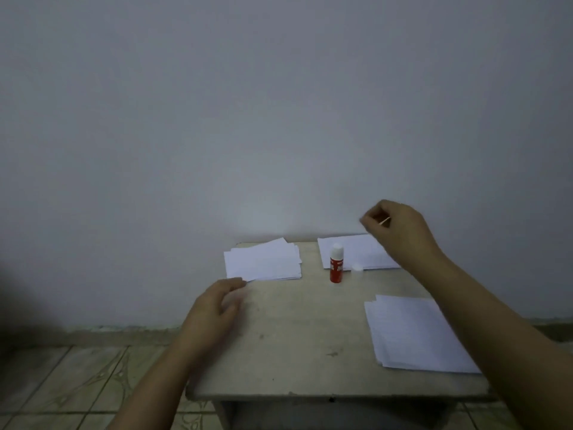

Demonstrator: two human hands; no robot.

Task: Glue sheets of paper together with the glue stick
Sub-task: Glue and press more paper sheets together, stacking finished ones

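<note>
While the red glue stick with its white top [336, 264] stands upright near the back of the worn beige table [294, 346], its small round white cap [357, 267] lies just beside it, at the front edge of the far-right stack of white paper sheets [356, 251]. A second, fanned stack of white sheets [263, 260] sits at the back left, and a third pile of white sheets [415, 332] lies near the front right, partly under the right forearm. The right hand [400, 226] hovers above the far-right stack with its fingers curled and thumb and fingertips drawn together as if pinching; whether it grips a sheet edge or something small I cannot tell, because the picture is dim and blurred there. The left hand [214, 305] rests low over the table, fingers loosely spread and holding nothing, its fingertips close to the front corner of the back-left stack.

The step in hand looks like taking up a single sheet to glue. To do it well, I would judge that only one sheet should be peeled off, lifting by a corner so the ones beneath do not drag along, while the left hand steadies a stack. The sheet should go down flat in the bare middle of the table, well apart from the open glue stick so it is not knocked over
</note>
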